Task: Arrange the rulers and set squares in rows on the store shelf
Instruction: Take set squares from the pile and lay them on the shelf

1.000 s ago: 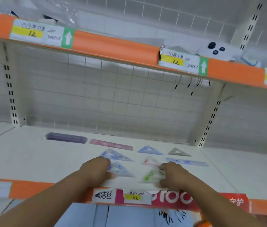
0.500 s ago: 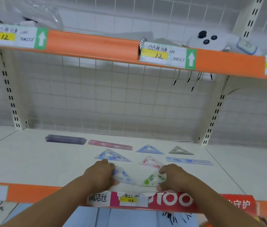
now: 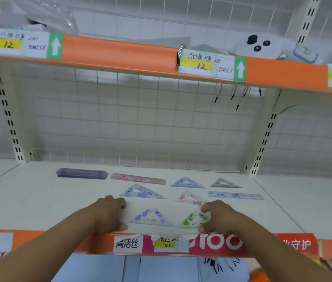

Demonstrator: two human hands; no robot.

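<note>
On the white shelf rulers and set squares lie in rows. At the back are a purple ruler stack, a pink ruler, a blue set square and a grey set square. The middle row has a blue set square, a pink set square and a blue ruler. Near the front edge my left hand holds the left end of a blue-printed set square. My right hand pinches the right side of a green-printed set square beside it.
An orange front strip with price labels borders the shelf. An upper orange-edged shelf overhangs, carrying a white game controller. A wire grid backs the shelf, and slotted uprights stand at both sides.
My left hand has slid left, uncovering the front blue-printed set square. The green-printed set square now lies flatter beside it. My right hand keeps its pinch.
</note>
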